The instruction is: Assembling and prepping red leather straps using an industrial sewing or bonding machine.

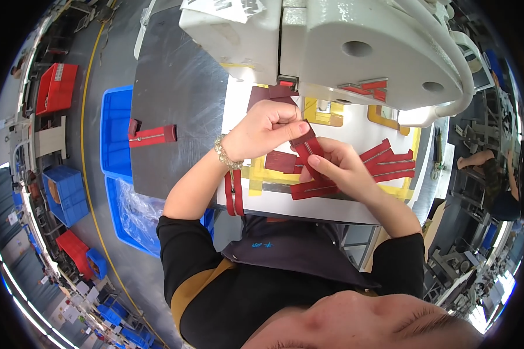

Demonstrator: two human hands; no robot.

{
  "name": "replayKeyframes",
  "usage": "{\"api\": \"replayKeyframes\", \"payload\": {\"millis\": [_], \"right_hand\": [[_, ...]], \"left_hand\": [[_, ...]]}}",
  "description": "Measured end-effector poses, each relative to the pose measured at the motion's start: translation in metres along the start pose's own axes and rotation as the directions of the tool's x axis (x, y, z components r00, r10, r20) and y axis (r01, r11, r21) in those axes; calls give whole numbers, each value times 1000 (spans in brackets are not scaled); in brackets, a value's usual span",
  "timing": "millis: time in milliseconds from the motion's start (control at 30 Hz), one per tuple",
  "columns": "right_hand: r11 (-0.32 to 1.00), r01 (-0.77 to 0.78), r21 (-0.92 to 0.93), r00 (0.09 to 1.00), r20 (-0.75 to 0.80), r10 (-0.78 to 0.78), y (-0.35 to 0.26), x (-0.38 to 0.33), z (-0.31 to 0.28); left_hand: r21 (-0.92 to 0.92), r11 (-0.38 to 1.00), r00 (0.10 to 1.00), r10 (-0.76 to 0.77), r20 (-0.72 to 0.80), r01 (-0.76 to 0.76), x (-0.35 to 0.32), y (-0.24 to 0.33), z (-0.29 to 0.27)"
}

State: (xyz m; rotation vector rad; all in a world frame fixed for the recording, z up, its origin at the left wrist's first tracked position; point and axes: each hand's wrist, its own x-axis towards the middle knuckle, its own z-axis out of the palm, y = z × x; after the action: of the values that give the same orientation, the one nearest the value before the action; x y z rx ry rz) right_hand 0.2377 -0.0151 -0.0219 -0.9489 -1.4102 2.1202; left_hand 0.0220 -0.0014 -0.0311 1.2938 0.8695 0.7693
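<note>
My left hand (265,131) pinches the upper end of a red zipper (310,151), where a dark red fabric tab sits. Lower down the same zipper, my right hand (340,166) grips it between thumb and fingers. More red zippers (390,163) lie in a loose fan on the white worktop to the right, and another zipper (314,189) lies under my right hand. A small dark red fabric piece (281,161) rests below the held zipper. Near my left forearm, a red zipper (234,195) hangs over the near edge of the worktop.
A large white machine head (355,46) overhangs the far side of the worktop. Yellow frames (325,111) lie beneath it. On the dark metal table (180,87) at left lies one red zipper (152,136). Blue bins (116,128) stand beside that table.
</note>
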Motion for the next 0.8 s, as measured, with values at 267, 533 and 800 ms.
{"api": "replayKeyframes", "payload": {"millis": [267, 533, 800], "right_hand": [[919, -159, -360, 922, 279, 268, -44, -11, -56], [774, 99, -626, 921, 352, 167, -72, -52, -56], [895, 141, -424, 865, 492, 97, -15, -40, 41]], "left_hand": [[71, 997, 990, 54, -130, -45, 4, -7, -7], [98, 992, 976, 102, -193, -85, 1, -9, -27], [-50, 999, 999, -20, -34, 19, -15, 23, -72]]}}
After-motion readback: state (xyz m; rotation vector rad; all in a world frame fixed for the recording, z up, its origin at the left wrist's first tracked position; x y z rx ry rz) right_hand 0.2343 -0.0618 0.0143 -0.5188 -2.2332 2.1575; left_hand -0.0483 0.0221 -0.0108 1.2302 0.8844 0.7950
